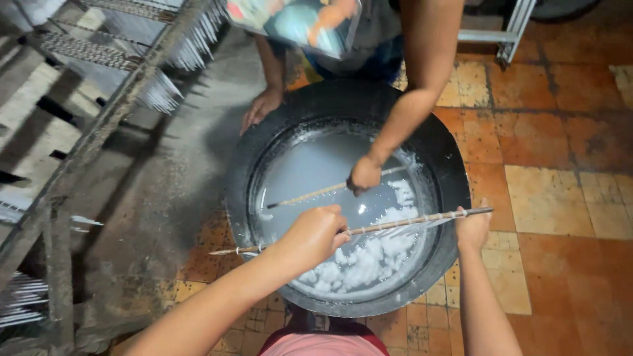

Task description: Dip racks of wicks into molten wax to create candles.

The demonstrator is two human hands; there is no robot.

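Both fists closed on bamboo stick, left hand, right hand, above black basin.

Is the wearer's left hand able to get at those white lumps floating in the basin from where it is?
Probably yes. The left hand grips a long stick just above the white lumps in the black basin; nothing lies between, though it would have to release the stick.

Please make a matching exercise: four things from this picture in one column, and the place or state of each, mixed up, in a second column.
1. left hand
2. right hand
3. other person's hand
4. white lumps

a. floating in the milky liquid in the basin
b. gripping the near stick at its middle
c. at the near stick's end, on the basin rim
d. holding the far stick over the liquid

Pairs: 1-b, 2-c, 3-d, 4-a
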